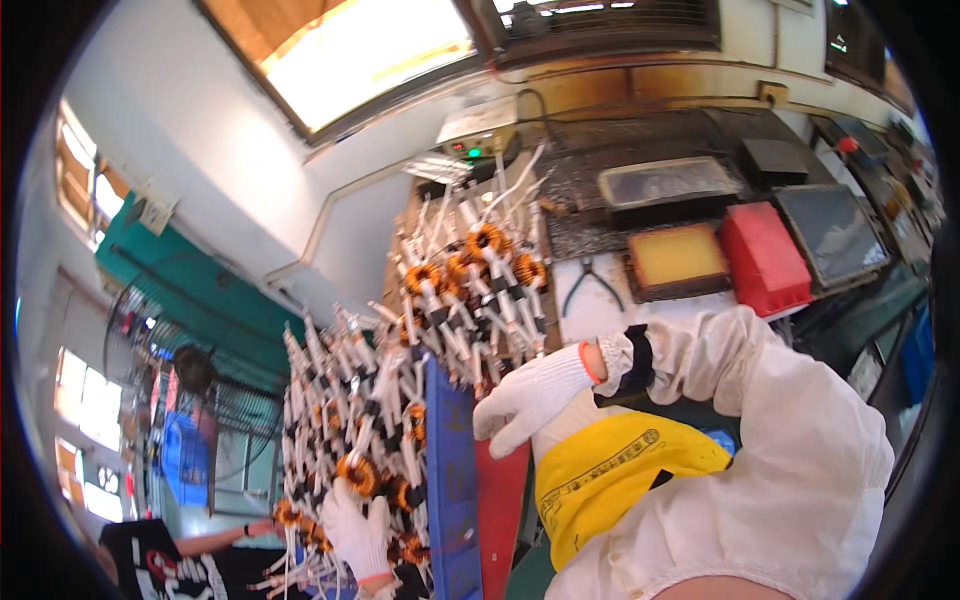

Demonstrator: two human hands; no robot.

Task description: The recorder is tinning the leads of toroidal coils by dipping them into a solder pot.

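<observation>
My left hand (356, 532), in a white knitted glove, reaches into a dense pile of wired coils at the lower middle. Its fingers close at the lower edge of a ring-shaped copper coil (357, 474) with white sleeved leads; the fingertips are partly hidden. My right hand (522, 402), gloved in white with an orange cuff edge, hangs by the upper end of a blue plastic bin wall (452, 490). Its fingers are slightly bent and apart, with nothing visible in them. More copper coils (486, 240) with white and black leads are heaped beyond it.
Pliers (592, 284) lie on the white worktop beside a tray of yellowish material (678, 258) and a red bin (766, 258). A control box (478, 130) with lit lamps stands behind. At left are a fan (195, 370) and another person's arm (225, 541).
</observation>
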